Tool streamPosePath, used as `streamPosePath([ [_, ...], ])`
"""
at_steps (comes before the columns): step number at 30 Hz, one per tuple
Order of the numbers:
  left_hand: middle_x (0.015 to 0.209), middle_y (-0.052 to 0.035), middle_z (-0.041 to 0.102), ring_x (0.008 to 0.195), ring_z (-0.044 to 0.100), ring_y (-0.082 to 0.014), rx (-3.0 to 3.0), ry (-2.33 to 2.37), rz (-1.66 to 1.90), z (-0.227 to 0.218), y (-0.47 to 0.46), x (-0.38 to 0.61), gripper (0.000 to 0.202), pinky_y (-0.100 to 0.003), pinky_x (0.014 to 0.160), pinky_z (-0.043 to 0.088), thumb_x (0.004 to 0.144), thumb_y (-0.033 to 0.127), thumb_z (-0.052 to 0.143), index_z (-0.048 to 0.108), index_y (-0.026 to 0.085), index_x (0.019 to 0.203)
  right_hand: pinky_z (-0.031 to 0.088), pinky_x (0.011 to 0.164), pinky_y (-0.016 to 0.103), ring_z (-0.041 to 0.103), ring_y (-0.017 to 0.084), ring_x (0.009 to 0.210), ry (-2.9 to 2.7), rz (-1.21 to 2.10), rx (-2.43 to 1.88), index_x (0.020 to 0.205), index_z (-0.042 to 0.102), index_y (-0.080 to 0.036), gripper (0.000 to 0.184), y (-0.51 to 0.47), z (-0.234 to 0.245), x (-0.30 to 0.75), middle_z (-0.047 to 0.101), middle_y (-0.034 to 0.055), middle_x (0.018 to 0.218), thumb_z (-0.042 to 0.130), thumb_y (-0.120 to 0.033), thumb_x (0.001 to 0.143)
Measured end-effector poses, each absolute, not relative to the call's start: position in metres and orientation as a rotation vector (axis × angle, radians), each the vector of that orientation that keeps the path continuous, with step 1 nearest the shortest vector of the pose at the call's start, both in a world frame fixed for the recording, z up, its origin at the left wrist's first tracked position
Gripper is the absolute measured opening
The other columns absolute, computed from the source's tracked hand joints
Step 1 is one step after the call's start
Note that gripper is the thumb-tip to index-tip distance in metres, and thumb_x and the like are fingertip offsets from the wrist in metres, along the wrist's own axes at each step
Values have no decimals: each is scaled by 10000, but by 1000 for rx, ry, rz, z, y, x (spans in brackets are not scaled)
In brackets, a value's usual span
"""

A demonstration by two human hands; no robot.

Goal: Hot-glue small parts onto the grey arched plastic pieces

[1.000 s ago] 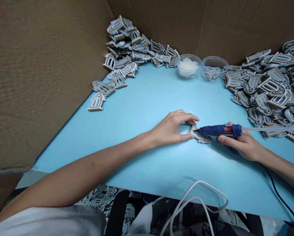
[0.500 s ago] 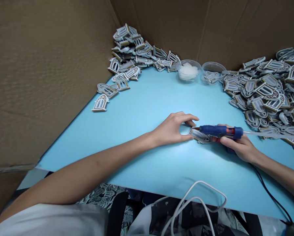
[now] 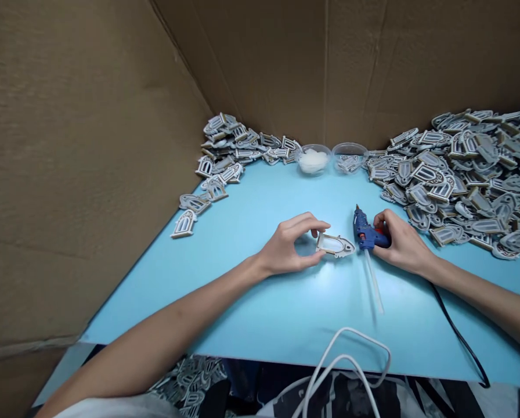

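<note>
My left hand (image 3: 295, 242) pinches the flat end of a small arched window-shaped piece (image 3: 336, 246) between thumb and fingers. The piece's hollow pale side faces up, with its pointed end toward the right. My right hand (image 3: 397, 241) is wrapped round the handle of a blue hot glue gun (image 3: 363, 227). The gun's nozzle points away from me, and a clear glue stick (image 3: 374, 283) sticks out of its back toward me. Gun and piece are a short gap apart.
Arched pieces form a small heap (image 3: 225, 145) at the back left and a large pile (image 3: 469, 174) at the right. Two clear tubs stand at the back, one with white material (image 3: 313, 161), one with pieces (image 3: 349, 161). A white cable (image 3: 351, 331) loops over the front edge; cardboard walls (image 3: 260, 69) enclose the table.
The glue gun has moved off the window-shaped piece and swung from pointing left to pointing away from me. My left hand keeps hold of the piece. The view has tilted upward.
</note>
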State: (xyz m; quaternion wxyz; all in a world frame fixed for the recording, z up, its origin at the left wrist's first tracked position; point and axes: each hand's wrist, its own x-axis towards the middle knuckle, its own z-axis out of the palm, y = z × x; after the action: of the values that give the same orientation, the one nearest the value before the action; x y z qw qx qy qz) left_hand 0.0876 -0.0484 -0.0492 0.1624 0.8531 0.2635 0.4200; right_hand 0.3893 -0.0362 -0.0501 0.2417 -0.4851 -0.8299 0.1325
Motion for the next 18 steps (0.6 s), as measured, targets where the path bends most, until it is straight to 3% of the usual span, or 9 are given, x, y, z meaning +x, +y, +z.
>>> streamPosePath([
  [7, 1009, -74, 738, 861, 721, -168, 2490, 580, 1622, -39, -65, 101, 444, -284, 703, 621, 798, 233, 809, 628, 201, 1203, 401, 714, 359, 537, 222, 735, -2271, 366, -1134, 1048, 498, -222, 326, -37, -53, 396, 586, 49, 936, 564, -247, 729],
  [18, 987, -63, 756, 831, 752, -179, 2431, 529, 1688, -42, -71, 104, 447, -307, 677, 609, 818, 311, 794, 557, 224, 1186, 386, 743, 377, 561, 253, 803, -2303, 292, -1083, 1039, 553, -210, 269, -35, -54, 396, 591, 56, 901, 573, -235, 772],
])
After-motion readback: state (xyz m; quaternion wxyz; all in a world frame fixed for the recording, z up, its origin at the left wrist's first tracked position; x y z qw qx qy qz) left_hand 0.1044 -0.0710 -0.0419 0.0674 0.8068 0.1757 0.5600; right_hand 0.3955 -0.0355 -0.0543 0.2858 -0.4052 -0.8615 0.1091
